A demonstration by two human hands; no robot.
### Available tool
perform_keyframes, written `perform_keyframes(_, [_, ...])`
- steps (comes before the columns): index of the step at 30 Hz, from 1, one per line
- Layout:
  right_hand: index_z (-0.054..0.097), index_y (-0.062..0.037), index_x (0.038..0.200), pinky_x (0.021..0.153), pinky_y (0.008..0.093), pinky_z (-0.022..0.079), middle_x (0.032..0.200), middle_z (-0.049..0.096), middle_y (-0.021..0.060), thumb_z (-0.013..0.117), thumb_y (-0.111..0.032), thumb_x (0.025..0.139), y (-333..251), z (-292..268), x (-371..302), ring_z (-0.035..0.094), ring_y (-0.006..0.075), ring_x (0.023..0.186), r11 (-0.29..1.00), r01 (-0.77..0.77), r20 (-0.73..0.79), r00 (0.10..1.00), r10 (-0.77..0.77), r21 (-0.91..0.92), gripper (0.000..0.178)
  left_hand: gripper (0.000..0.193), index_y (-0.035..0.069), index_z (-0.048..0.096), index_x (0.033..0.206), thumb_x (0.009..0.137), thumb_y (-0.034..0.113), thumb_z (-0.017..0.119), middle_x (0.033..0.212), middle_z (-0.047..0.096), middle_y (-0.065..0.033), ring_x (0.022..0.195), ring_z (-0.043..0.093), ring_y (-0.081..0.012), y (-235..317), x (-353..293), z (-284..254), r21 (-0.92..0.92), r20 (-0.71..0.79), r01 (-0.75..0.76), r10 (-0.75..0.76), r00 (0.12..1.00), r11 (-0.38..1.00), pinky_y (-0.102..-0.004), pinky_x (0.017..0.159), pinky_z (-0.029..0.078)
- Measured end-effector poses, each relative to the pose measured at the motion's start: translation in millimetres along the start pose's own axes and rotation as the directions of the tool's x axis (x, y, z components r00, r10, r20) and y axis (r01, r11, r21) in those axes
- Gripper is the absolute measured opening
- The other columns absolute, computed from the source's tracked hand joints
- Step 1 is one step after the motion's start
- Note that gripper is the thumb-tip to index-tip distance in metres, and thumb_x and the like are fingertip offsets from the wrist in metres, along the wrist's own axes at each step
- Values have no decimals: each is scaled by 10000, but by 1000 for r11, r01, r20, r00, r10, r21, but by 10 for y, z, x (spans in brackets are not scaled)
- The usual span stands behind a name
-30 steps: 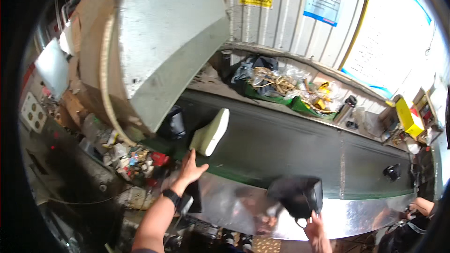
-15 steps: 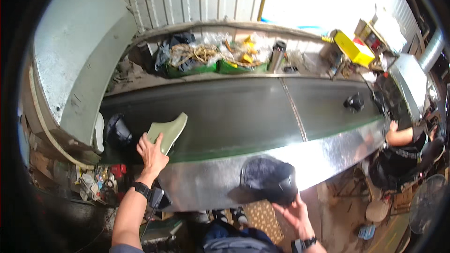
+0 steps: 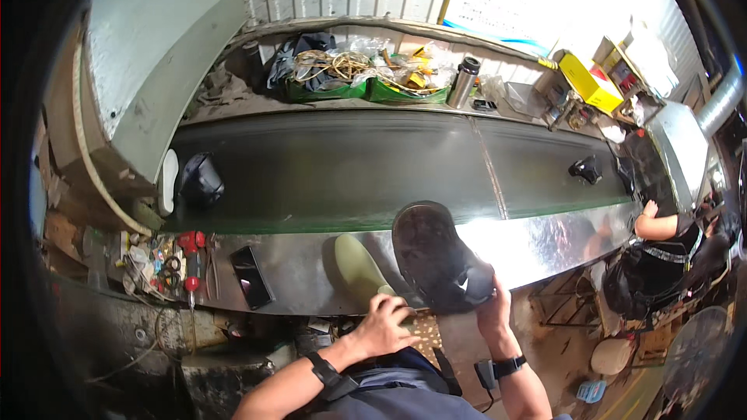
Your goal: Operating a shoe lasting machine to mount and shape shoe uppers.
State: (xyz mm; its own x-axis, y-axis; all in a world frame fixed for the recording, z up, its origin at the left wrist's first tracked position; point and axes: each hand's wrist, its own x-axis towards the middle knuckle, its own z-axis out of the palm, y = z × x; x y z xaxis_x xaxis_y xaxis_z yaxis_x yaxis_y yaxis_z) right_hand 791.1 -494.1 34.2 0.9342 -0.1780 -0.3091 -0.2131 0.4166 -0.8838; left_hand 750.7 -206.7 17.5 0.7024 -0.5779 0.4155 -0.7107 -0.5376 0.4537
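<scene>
My left hand [image 3: 381, 323] is closed at the lower end of a pale green shoe last [image 3: 358, 264]. The last is over the metal ledge [image 3: 300, 264], its rounded end pointing away from me. Just to its right is a black boot upper [image 3: 432, 253], tilted with its broad, dark-rimmed end away from me. My right hand [image 3: 492, 309] grips the near right end of the boot upper; some of its fingers are hidden behind it.
Beyond the ledge runs a dark conveyor belt [image 3: 342, 171]. A black boot piece [image 3: 201, 180] and a white last [image 3: 168, 181] stand at its left end. On the ledge lie a phone [image 3: 250, 278] and a red power tool [image 3: 191, 257]. A co-worker's arm [image 3: 656, 225] is at far right.
My left hand has brought the green last from the belt toward me and right, beside the boot upper. My right hand has raised and turned the upper, moving it slightly away from me.
</scene>
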Motion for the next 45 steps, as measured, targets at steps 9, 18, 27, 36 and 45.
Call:
perform_keyframes(9, [696, -59, 1259, 1134, 567, 439, 1159, 692, 148, 839, -187, 779, 293, 413, -905, 634, 386, 1137, 191, 891, 894, 436, -102, -412, 517, 388, -12, 751, 1031, 976, 368, 697, 1009, 770, -97, 886, 736, -243, -1313, 162, -532, -747, 491, 605, -843, 222, -276, -403, 841, 577])
perform_keyframes(18, [144, 37, 1618, 1208, 396, 351, 1620, 305, 235, 988, -226, 700, 1179, 689, -631, 381, 332, 1474, 713, 514, 512, 822, -251, -476, 1274, 386, 60, 790, 938, 936, 435, 702, 866, 743, -182, 827, 719, -383, -1903, 252, -29, -225, -247, 876, -894, 373, 427, -467, 781, 549])
perform_keyframes(27, [178, 49, 1610, 1185, 398, 372, 1598, 399, 244, 929, -174, 770, 1122, 278, -585, 441, 309, 1466, 650, 578, 730, 681, -52, -493, 1148, 715, -68, 721, 1148, 792, 549, 792, 1150, 735, -265, 1103, 709, -390, -1416, 156, -391, -265, 168, 964, -983, 73, 26, -449, 948, 543])
perform_keyframes(36, [375, 75, 1539, 1207, 422, 341, 1539, 459, 254, 920, -221, 754, 1396, 250, -389, 443, 380, 1454, 539, 715, 790, 597, -139, -445, 1000, 561, -20, 694, 1064, 753, 441, 765, 1072, 726, -265, 1044, 691, -443, -1404, 139, -112, -149, -104, 984, -991, 85, 100, -501, 925, 550])
perform_keyframes(45, [420, 7, 1541, 1219, 439, 274, 1573, 381, 212, 906, -288, 761, 678, 438, -569, 354, 367, 1459, 833, 415, 845, 522, 111, -366, 966, 422, -5, 727, 891, 722, 380, 763, 843, 748, -191, 815, 735, -332, -1008, -177, -456, -523, -157, 852, -987, -47, 42, -430, 772, 562])
